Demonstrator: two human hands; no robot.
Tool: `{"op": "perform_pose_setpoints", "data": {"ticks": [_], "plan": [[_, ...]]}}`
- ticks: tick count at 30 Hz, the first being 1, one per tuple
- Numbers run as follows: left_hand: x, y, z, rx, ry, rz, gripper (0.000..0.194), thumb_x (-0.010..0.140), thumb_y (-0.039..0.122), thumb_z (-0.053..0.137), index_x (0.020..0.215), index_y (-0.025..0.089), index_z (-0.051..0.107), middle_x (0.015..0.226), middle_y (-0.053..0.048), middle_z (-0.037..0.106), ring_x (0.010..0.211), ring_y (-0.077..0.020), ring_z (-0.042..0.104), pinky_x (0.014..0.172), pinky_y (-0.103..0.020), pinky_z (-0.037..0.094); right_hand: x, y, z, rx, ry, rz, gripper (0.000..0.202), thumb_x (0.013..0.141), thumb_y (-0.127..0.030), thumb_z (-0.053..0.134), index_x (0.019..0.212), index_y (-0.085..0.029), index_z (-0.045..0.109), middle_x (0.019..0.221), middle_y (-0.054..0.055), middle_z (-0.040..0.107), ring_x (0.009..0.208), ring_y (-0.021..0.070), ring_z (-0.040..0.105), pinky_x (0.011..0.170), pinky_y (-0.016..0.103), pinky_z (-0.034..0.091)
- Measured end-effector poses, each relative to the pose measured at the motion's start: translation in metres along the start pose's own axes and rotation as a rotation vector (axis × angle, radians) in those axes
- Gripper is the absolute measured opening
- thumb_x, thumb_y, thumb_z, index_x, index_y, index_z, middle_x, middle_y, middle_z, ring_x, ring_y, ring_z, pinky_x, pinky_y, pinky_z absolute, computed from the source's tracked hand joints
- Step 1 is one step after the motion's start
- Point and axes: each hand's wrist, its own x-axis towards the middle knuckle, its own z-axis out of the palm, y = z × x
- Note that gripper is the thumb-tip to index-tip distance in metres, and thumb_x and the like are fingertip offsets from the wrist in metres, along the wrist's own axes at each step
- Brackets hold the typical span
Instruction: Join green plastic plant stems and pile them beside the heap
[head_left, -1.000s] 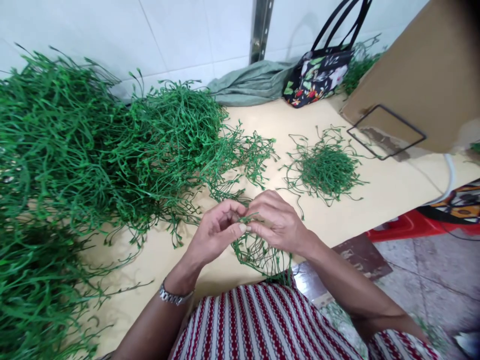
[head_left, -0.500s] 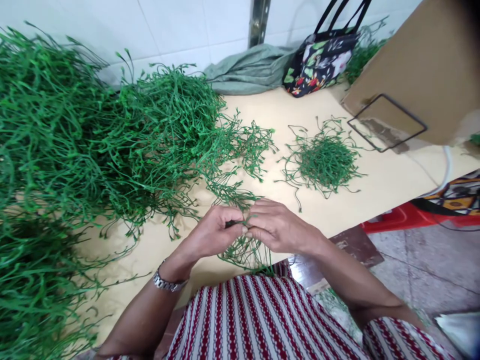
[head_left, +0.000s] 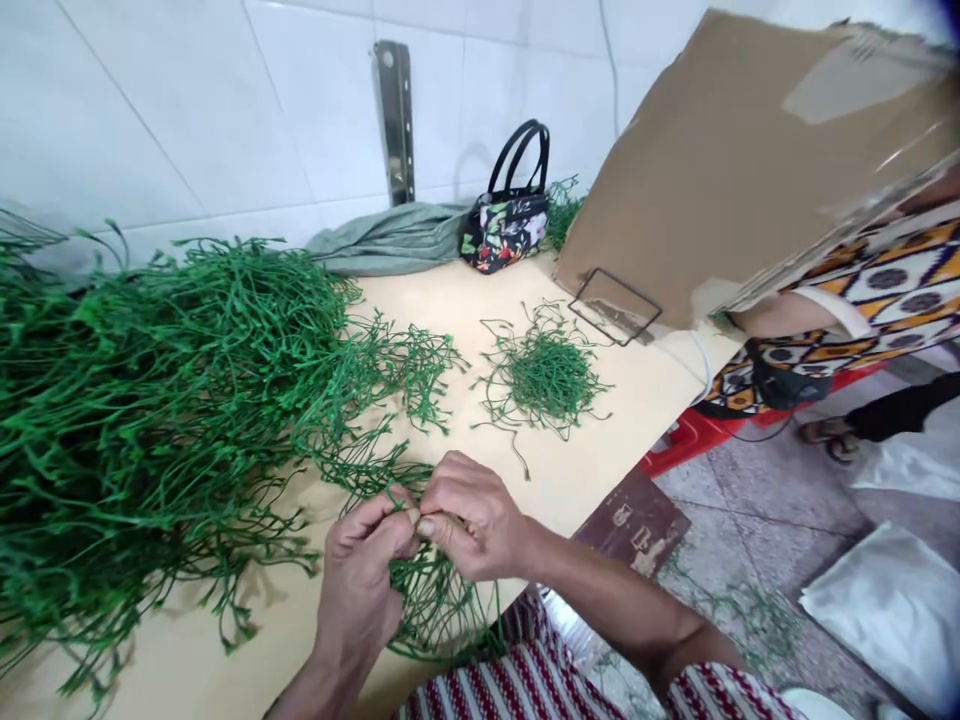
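Note:
My left hand (head_left: pixel 364 570) and my right hand (head_left: pixel 476 520) meet over the front of the table, fingertips pressed together. Between them is a thin green stem (head_left: pixel 399 503), mostly covered by the fingers. Under and below the hands lies a loose tangle of green stems (head_left: pixel 439 610) reaching the table's edge. More stems (head_left: pixel 367 465) lie just beyond the knuckles. To the left spreads a large heap of green stems with bud-like tips (head_left: pixel 187 380). A smaller round pile of stems (head_left: pixel 553 375) sits apart on the right.
Along the tiled wall lie a grey-green cloth (head_left: pixel 397 240) and a floral handbag (head_left: pixel 504 228). A cardboard box (head_left: pixel 697 160) with a wire frame (head_left: pixel 615 308) stands at the table's right end. Beyond it is another person in a patterned garment (head_left: pixel 892 280). A red stool (head_left: pixel 675 445) stands below.
My view has swung right and up, bringing more of the box, floor and other person into sight. Both hands stay pinched together; the left hand has turned more upright.

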Motion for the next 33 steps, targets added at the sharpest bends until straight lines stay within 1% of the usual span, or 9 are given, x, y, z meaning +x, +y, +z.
{"op": "perform_pose_setpoints", "data": {"ticks": [4, 10, 14, 19, 22, 24, 26, 29, 33], "plan": [[0.001, -0.002, 0.010, -0.171, 0.159, -0.066, 0.017, 0.048, 0.017, 0.067, 0.048, 0.014, 0.050, 0.049, 0.006, 0.037, 0.045, -0.0035, 0.027, 0.040, -0.016, 0.025, -0.006, 0.000, 0.017, -0.200, 0.163, -0.025, 0.020, 0.080, -0.019, 0.037, 0.060, -0.019, 0.042, 0.054, 0.001, 0.045, 0.055, 0.0139, 0.041, 0.057, 0.032, 0.035], [0.013, 0.010, -0.003, -0.334, 0.209, -0.032, 0.022, 0.054, 0.017, 0.070, 0.055, 0.015, 0.048, 0.054, 0.007, 0.046, 0.046, -0.0039, 0.036, 0.042, -0.014, 0.034, -0.008, 0.000, 0.020, -0.252, 0.281, -0.166, 0.017, 0.075, -0.015, 0.038, 0.059, -0.019, 0.043, 0.054, 0.000, 0.043, 0.054, 0.0133, 0.040, 0.055, 0.031, 0.031], [0.017, 0.014, -0.013, -0.230, 0.120, -0.016, 0.026, 0.053, 0.021, 0.074, 0.054, 0.014, 0.050, 0.056, 0.005, 0.049, 0.044, -0.0031, 0.036, 0.041, -0.015, 0.032, 0.004, 0.024, -0.030, -0.468, 0.285, -0.015, 0.020, 0.084, -0.013, 0.038, 0.068, -0.018, 0.049, 0.060, 0.003, 0.052, 0.062, 0.0153, 0.046, 0.062, 0.031, 0.034], [0.020, 0.012, -0.016, -0.188, 0.125, -0.029, 0.022, 0.049, 0.020, 0.076, 0.054, 0.013, 0.056, 0.057, 0.002, 0.057, 0.048, -0.0050, 0.044, 0.045, -0.016, 0.036, 0.009, 0.088, -0.112, -0.835, 0.177, 0.311, 0.021, 0.087, -0.023, 0.043, 0.080, -0.016, 0.062, 0.077, 0.008, 0.061, 0.076, 0.0188, 0.053, 0.074, 0.033, 0.037], [0.018, 0.012, -0.017, -0.207, 0.052, -0.026, 0.018, 0.052, 0.019, 0.075, 0.055, 0.014, 0.058, 0.059, 0.001, 0.060, 0.053, -0.0066, 0.049, 0.047, -0.017, 0.037, -0.001, 0.124, -0.130, -1.010, -0.044, 0.526, 0.023, 0.084, -0.024, 0.047, 0.076, -0.013, 0.066, 0.081, 0.013, 0.061, 0.083, 0.0240, 0.052, 0.075, 0.038, 0.036], [0.017, 0.011, -0.018, -0.231, 0.040, -0.033, 0.017, 0.053, 0.019, 0.074, 0.055, 0.014, 0.057, 0.061, 0.001, 0.060, 0.056, -0.0080, 0.052, 0.049, -0.018, 0.038, -0.005, 0.133, -0.129, -1.017, -0.076, 0.545, 0.021, 0.082, -0.022, 0.049, 0.084, -0.013, 0.067, 0.086, 0.014, 0.062, 0.086, 0.0262, 0.053, 0.076, 0.041, 0.037], [0.016, 0.010, -0.019, -0.255, 0.052, -0.041, 0.018, 0.053, 0.018, 0.073, 0.055, 0.014, 0.056, 0.063, 0.001, 0.061, 0.059, -0.0098, 0.055, 0.049, -0.019, 0.039, -0.005, 0.123, -0.122, -0.973, 0.003, 0.495, 0.024, 0.082, -0.022, 0.049, 0.095, -0.013, 0.066, 0.093, 0.014, 0.063, 0.091, 0.0274, 0.054, 0.080, 0.044, 0.038], [0.014, 0.008, -0.019, -0.247, 0.043, -0.027, 0.017, 0.055, 0.019, 0.073, 0.056, 0.015, 0.056, 0.061, 0.000, 0.060, 0.062, -0.0121, 0.057, 0.051, -0.021, 0.039, 0.006, 0.078, -0.098, -0.652, 0.105, 0.315, 0.023, 0.084, -0.023, 0.050, 0.101, -0.016, 0.063, 0.099, 0.011, 0.063, 0.095, 0.0243, 0.055, 0.085, 0.043, 0.040], [0.011, 0.005, -0.016, -0.163, -0.006, 0.021, 0.015, 0.060, 0.023, 0.070, 0.056, 0.015, 0.057, 0.058, 0.001, 0.059, 0.062, -0.0117, 0.055, 0.055, -0.022, 0.040, 0.021, 0.013, -0.045, 0.011, -0.195, 0.156, 0.018, 0.083, -0.027, 0.056, 0.099, -0.019, 0.061, 0.092, 0.005, 0.065, 0.085, 0.0166, 0.058, 0.073, 0.033, 0.048]]}}
